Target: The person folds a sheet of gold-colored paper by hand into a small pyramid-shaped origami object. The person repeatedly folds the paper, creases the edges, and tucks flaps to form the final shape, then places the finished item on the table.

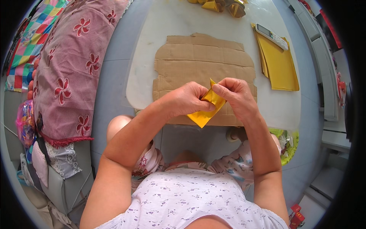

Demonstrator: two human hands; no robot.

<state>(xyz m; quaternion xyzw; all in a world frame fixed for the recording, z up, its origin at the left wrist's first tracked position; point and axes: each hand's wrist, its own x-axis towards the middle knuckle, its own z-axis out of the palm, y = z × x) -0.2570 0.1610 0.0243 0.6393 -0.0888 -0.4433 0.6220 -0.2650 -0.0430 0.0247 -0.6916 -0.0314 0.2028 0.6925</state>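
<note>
A folded sheet of shiny gold paper (206, 114) is held between both hands, over the near part of a flat piece of cardboard (200, 67). My left hand (191, 98) grips it from the left, with the thumb pressed on its face. At the upper right, my right hand (237, 93) pinches the paper near a pointed upper tip. The lower corner of the paper points toward my lap. Some of my fingers are hidden behind it.
The cardboard lies on a pale table (137, 83). At the right, a white remote control (271, 36) rests on a stack of gold paper sheets (278, 65). Folded gold paper pieces (217, 6) sit at the far edge. A green basket (291, 151) stands below right, a covered sofa (71, 71) left.
</note>
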